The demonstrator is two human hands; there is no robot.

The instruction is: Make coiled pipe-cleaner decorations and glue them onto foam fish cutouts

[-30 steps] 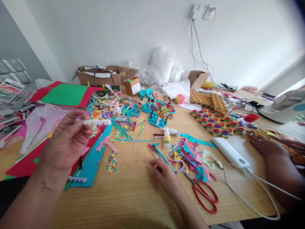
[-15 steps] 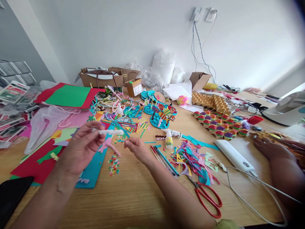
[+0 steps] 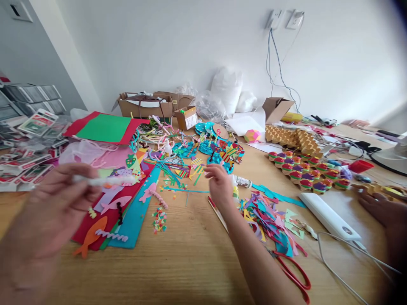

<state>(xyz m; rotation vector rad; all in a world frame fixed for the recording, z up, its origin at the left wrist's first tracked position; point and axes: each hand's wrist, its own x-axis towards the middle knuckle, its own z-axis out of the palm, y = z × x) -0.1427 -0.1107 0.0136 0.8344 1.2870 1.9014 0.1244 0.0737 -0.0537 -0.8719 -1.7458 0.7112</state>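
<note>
My left hand [image 3: 60, 207] is closed in a pinch around a white fuzzy pipe cleaner [image 3: 108, 181], which looks coiled and points to the right. Both are blurred. Over the table, my right hand [image 3: 220, 186] has loosely bent fingers, with nothing visible in them. It is nearest the glue bottle [image 3: 235, 190], which it partly hides. Between the hands lie a pink paper fish with a pink coil [image 3: 159, 199], paper confetti [image 3: 159, 220] and thin blue strips [image 3: 190, 191]. An orange paper fish [image 3: 92, 237] lies beside a lilac coil [image 3: 112, 235].
Colourful paper scraps [image 3: 270, 216] and red-handled scissors [image 3: 294, 273] lie right of my forearm. Beyond them are a white power bank [image 3: 330, 216] with a cable and a painted egg carton [image 3: 302, 171]. Another person's hand [image 3: 378, 207] rests at the far right. Cardboard boxes [image 3: 144, 106] stand behind.
My right hand has moved right, away from the white coil, and its pinch has loosened. My left hand has moved left and nearer, still holding the coil. The view has turned slightly left.
</note>
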